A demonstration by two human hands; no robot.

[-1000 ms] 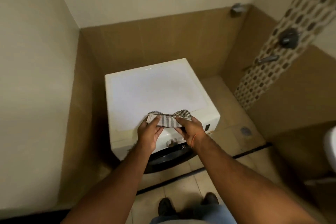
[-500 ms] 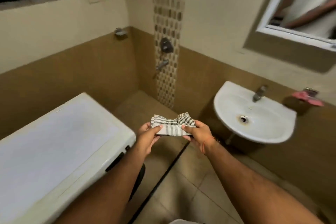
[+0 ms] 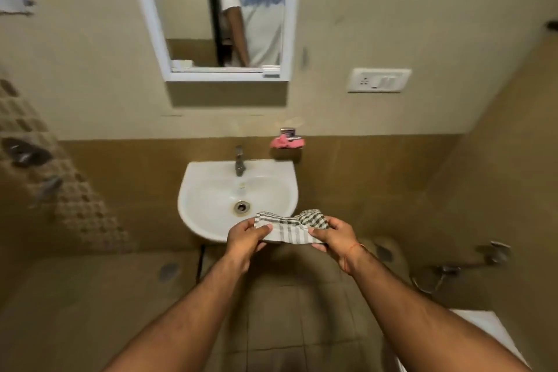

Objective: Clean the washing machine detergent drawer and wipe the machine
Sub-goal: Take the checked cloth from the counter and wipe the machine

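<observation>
Both hands grip my checked cloth (image 3: 290, 228): left hand (image 3: 245, 239) pinches its left end, right hand (image 3: 335, 237) clamps its right end, holding it stretched just over the front rim of the white sink (image 3: 205, 190), below the tap (image 3: 239, 161).

A white sink (image 3: 208, 190) hangs on the brown-tiled wall (image 3: 362, 178). Above it is a mirror (image 3: 193, 9), to its right a switch plate (image 3: 379, 80), below it a tiled floor (image 3: 287, 311).

Sink (image 3: 196, 190) below mirror (image 3: 151, 24) — cloth (image 3: 290, 228) before its front rim.
</observation>
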